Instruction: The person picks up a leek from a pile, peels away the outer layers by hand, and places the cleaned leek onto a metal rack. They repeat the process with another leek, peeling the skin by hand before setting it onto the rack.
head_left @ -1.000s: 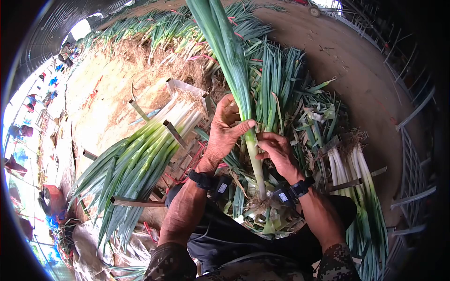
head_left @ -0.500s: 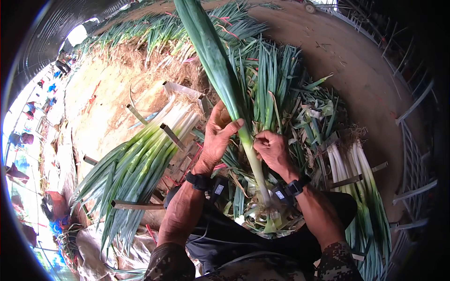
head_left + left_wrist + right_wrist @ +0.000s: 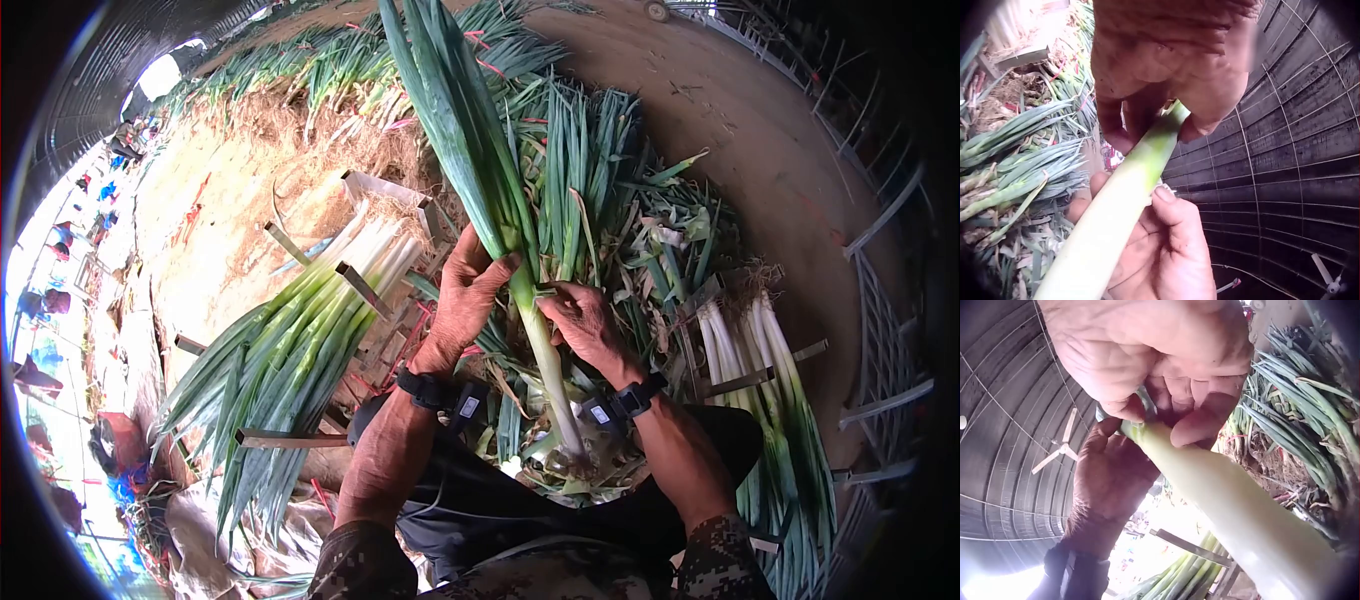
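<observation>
Well, over on our left we see a leek bunch (image 3: pixel 290 345) lying across metal bars (image 3: pixel 364 291), with its white ends up and its green leaves hanging down. Next comes our left hand (image 3: pixel 465 305), with a black band (image 3: pixel 425 387) on the wrist. Its fingers are curled round the big leek (image 3: pixel 543 350) and its thumb lies on the front, so the stalk sits between thumb and fingers, near where the white turns to green. The big leek is in the middle, in front of us, and it leans: its long green leaves go up and to the left, and its white end with the roots points down toward us. Just to the right of the stalk is our right hand (image 3: pixel 590 328). Its thumb and pointing finger pinch a thin bit at the side of the big leek, a little lower than our left thumb. Its other fingers bend in toward the palm. Past our hands are more green leeks (image 3: pixel 585 190), and loose leaves (image 3: pixel 690 250) lie in a heap beside them. Over on our right, we see another bunch (image 3: pixel 785 420) resting over a bar (image 3: pixel 740 383), white ends up and leaves down.
</observation>
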The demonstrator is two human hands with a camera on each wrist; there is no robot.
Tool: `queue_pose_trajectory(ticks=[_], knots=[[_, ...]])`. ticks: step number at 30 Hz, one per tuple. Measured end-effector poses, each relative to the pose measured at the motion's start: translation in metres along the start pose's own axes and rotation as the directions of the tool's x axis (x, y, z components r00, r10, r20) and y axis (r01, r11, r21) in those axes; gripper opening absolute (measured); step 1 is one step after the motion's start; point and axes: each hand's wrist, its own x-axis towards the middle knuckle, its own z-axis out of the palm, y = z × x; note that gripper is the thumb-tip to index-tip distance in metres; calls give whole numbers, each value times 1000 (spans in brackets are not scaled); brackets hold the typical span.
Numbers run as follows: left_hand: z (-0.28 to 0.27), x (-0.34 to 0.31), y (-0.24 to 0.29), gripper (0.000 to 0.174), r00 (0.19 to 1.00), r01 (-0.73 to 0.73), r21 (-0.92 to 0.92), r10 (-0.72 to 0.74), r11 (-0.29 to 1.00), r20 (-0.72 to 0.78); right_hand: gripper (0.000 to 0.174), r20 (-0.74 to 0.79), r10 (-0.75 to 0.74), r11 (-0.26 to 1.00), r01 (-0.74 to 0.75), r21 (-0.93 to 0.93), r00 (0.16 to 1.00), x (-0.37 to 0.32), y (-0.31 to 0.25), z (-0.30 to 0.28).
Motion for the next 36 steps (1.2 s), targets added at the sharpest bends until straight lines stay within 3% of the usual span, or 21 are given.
queue_pose_trajectory(ticks=[3, 6, 11, 15, 16, 19, 21, 23, 25, 28, 29, 31, 34, 36], knots=[[3, 0, 5, 44, 1000, 19, 34, -19, 999, 18, 23, -36, -58, 998, 59, 28, 998, 2, 9, 3], [5, 1, 7, 43, 998, 49, 50, -50, 998, 36, 19, -63, -116, 987, 108, -122, 991, 5, 20, 2], [3, 0, 6, 42, 994, 109, 31, -109, 994, 21, 18, -146, -170, 979, 150, -137, 974, 8, 31, 5], [-3, 1, -2, 37, 982, 174, -193, -184, 966, -34, 21, -262, -23, 999, 32, 33, 965, 9, 24, 6], [-1, 1, 1, 37, 983, 166, -263, -179, 950, -29, 23, -281, -48, 998, 55, 15, 958, 11, 26, 5], [7, 1, 13, 38, 982, 156, -384, -185, 910, -40, 23, -291, 5, 974, 61, 219, 957, 9, 23, 5], [9, 3, 16, 39, 979, 158, -423, -197, 892, -50, 25, -283, -57, 982, 105, 159, 957, 5, 21, 6], [11, 3, 12, 41, 958, 206, -311, -256, 928, -131, 26, -296, -98, 986, 132, 97, 950, 5, 19, 13], [5, 2, 6, 43, 929, 264, -188, -302, 946, -216, 29, -294, -45, 976, 105, 190, 955, -2, 18, 18], [-13, 4, 0, 31, 907, 205, -311, -299, 928, -296, 31, -305, 108, 880, 52, 472, 946, 0, 34, 23], [-20, 7, -1, 29, 898, 185, -360, -306, 915, -317, 37, -250, 40, 857, 95, 506, 967, 3, 40, 18], [-32, 15, 2, 25, 888, 92, -371, -244, 924, -389, 43, -60, 122, 650, -34, 759, 991, 2, 14, 10], [-49, 21, 13, 23, 889, -8, -387, -171, 922, -425, 44, 7, 69, 555, -44, 831, 998, 2, -3, 0], [-62, 23, 16, 26, 839, -66, -298, -109, 952, -532, 41, 68, 29, 488, -73, 870, 997, -3, -12, -11]])
